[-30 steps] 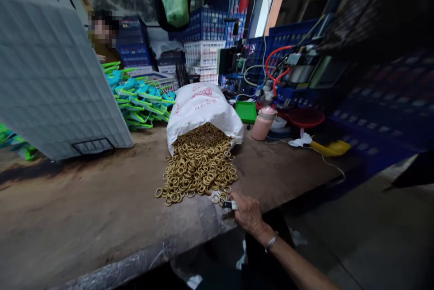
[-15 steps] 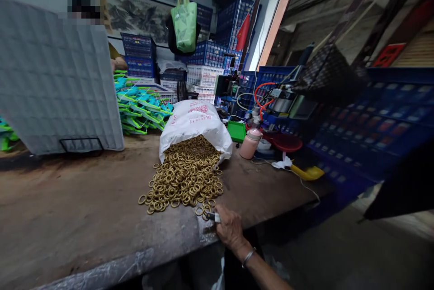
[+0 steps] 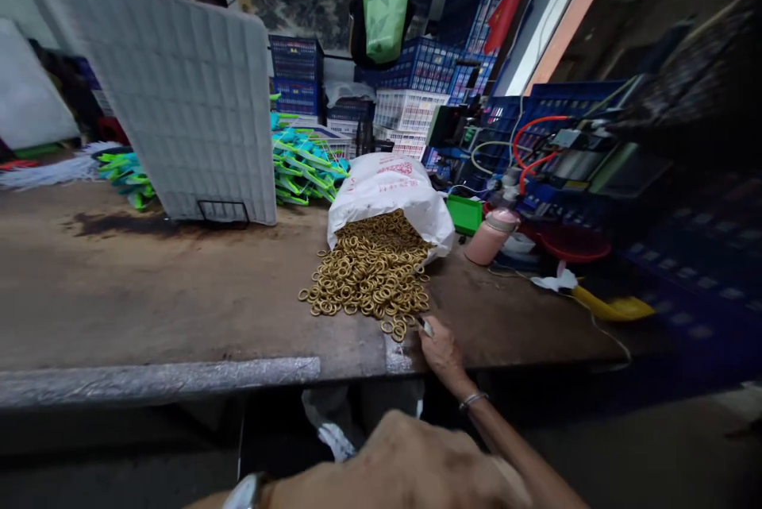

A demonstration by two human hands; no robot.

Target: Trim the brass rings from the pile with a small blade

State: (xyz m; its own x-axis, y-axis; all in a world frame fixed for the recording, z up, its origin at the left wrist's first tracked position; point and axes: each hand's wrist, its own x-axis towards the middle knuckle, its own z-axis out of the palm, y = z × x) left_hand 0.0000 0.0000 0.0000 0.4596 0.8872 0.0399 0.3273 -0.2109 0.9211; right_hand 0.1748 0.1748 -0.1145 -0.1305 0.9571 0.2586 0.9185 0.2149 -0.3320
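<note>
Nearest, the person's left hand (image 3: 410,465) fills the bottom of the view, its back turned up and a watch (image 3: 243,493) on the wrist; its fingers are hidden, so whether they are spread or pressed together cannot be told. Beyond it, the right hand (image 3: 441,346), with a metal bracelet (image 3: 473,400) at the wrist, is at the front edge of the counter (image 3: 178,294), its fingers pinching a small tool (image 3: 425,326) with a pale body and a dark tip. The tip points toward a few brass-coloured rings (image 3: 369,279) at the near edge of a heap; whether it touches them is too small to tell. The heap lies on the counter and runs back into the open mouth of a white sack (image 3: 381,195) lying on its side with red print on it. To the right of the sack stand a pink bottle (image 3: 491,237) and a green tray (image 3: 464,214); to the left, a ribbed white panel (image 3: 190,104) stands upright before green and blue plastic pieces (image 3: 306,163). Farther back are stacked crates (image 3: 410,110), a hanging green bag (image 3: 386,13) and a framed picture (image 3: 298,1) on the wall.
</note>
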